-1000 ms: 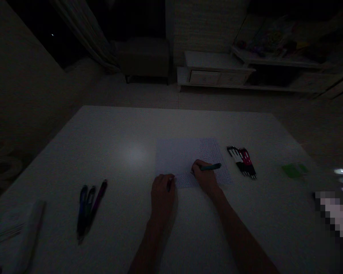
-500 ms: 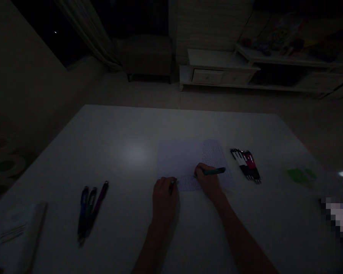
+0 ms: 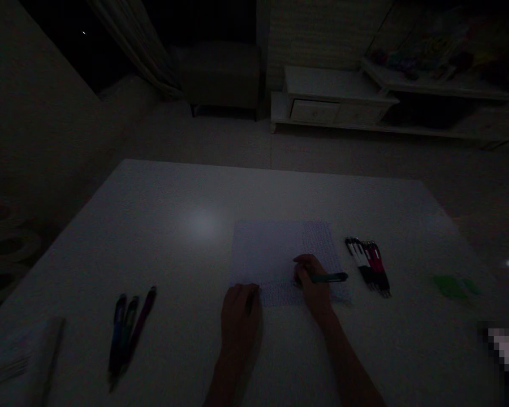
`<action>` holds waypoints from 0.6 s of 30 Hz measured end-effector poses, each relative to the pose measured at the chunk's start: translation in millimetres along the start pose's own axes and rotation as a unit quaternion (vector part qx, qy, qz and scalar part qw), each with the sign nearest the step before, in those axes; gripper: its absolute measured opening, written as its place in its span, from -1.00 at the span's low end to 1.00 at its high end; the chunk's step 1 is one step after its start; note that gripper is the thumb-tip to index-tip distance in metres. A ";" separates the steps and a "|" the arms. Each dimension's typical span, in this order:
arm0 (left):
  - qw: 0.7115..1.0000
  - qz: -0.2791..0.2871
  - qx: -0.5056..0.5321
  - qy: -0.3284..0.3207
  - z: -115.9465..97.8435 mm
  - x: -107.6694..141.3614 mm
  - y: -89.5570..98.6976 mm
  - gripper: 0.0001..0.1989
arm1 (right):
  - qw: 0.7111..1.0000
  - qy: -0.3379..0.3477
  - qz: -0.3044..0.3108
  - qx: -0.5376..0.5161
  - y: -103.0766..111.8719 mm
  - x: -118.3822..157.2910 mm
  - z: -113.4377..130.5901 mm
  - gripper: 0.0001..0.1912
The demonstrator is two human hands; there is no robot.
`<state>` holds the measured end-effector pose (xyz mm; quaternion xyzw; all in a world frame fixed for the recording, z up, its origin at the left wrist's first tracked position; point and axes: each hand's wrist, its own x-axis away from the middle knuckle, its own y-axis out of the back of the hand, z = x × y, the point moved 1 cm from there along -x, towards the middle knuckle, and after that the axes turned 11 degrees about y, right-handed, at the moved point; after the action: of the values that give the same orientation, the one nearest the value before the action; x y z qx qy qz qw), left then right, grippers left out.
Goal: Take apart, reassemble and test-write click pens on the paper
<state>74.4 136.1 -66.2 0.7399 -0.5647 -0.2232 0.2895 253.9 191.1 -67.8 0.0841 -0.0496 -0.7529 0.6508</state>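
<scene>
Green pen is pinched in the curled right hand, red and white pens rightward; half-curled left hand, hold unclear, blocks a corner of paper.

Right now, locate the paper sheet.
In the head view, the paper sheet lies just right of centre on the white table, beneath the right hand and left of the white and red pens.

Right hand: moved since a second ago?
Yes: the right hand shifted slightly right across the paper. The held pen had its back end inside the paper's right edge; now it reaches about that edge.
</scene>
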 end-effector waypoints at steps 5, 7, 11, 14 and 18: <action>1.000 -0.002 -0.009 -0.018 -0.3 -4.4 -1.5 -0.85 | 0.995 -0.056 -0.079 -0.022 -0.7 -2.1 9.9 -0.22; 1.000 -0.002 -0.011 -0.029 1.2 -5.8 -2.8 -0.85 | 0.996 -0.043 -0.072 -0.025 1.0 -2.7 12.7 -0.15; 0.999 -0.003 -0.013 -0.038 4.6 -6.6 -5.1 -0.84 | 0.999 -0.010 -0.040 0.002 4.9 -2.1 13.7 -0.26; 0.999 -0.002 -0.011 -0.043 4.4 -5.8 -6.3 -0.85 | 0.999 0.019 -0.033 0.020 5.3 -1.4 13.6 -0.30; 0.998 -0.032 0.024 -0.053 -0.2 -0.4 -1.2 -0.84 | 0.998 0.051 -0.019 0.025 6.8 2.4 18.9 -0.30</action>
<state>75.2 136.8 -66.8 0.7517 -0.5604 -0.2576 0.2336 256.6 187.1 -48.1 0.1390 -0.0334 -0.7582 0.6361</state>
